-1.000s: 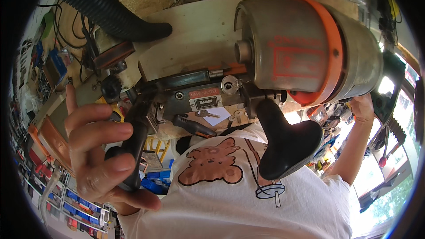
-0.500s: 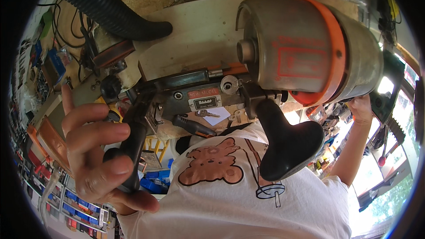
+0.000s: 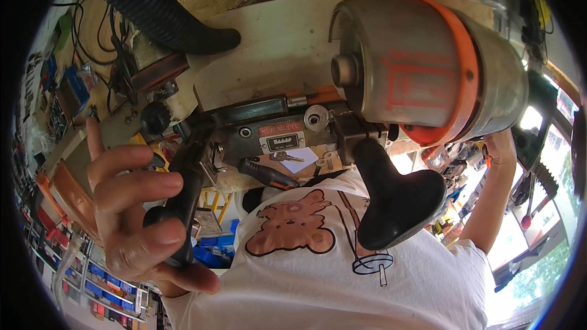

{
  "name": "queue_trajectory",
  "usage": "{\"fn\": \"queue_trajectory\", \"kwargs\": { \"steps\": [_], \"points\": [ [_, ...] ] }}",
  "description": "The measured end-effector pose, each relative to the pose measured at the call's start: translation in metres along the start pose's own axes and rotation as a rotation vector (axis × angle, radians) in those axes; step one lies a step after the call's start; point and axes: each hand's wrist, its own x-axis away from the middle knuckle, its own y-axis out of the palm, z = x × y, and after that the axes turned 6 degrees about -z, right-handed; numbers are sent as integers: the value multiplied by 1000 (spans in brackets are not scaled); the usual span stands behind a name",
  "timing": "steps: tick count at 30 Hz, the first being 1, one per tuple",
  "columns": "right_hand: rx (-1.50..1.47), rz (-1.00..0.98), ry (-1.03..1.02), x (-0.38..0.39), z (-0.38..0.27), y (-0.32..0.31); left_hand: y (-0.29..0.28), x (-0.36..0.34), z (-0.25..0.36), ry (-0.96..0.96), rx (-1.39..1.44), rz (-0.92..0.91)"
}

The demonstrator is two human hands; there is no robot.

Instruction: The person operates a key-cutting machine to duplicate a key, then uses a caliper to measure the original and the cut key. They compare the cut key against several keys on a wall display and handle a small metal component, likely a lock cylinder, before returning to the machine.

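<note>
A key cutting machine fills the middle, its metal carriage carrying a small label plate. A T-shaped black handle juts toward me from its right part. On the left, a slimmer black lever slants down. My left hand is beside this lever, fingers spread and bent, the fingertips overlapping it; whether they touch it is unclear. Far right, my right hand reaches to the machine's end, below the cylindrical grey cover with its orange band. Its fingers are mostly hidden there.
A ribbed black hose comes in from the upper left to the pale machine body. Keys and a dark-handled tool lie below the carriage. Shelves with blue bins stand at lower left. A bright window is at right.
Almost nothing differs. The machine's upper part sits a few pixels farther right in the picture; both hands keep nearly the same places and poses.
</note>
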Motion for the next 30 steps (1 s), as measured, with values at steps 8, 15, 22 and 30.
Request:
{"fn": "queue_trajectory", "kwargs": {
  "steps": [8, 15, 22, 30],
  "points": [
    [117, -225, -310, 12, -4, 33, 1, 2, -3, 46, -2, 22],
    [-51, 84, -111, -1, 6, 15, -4, -1, 2, -79, 45, -19],
    [-65, -413, -455, 11, -3, 42, -3, -2, 2, -59, 21, -5],
    [-124, 14, -99, 4, -5, 24, 0, 0, 2, -67, 52, 41]
  ]
}}
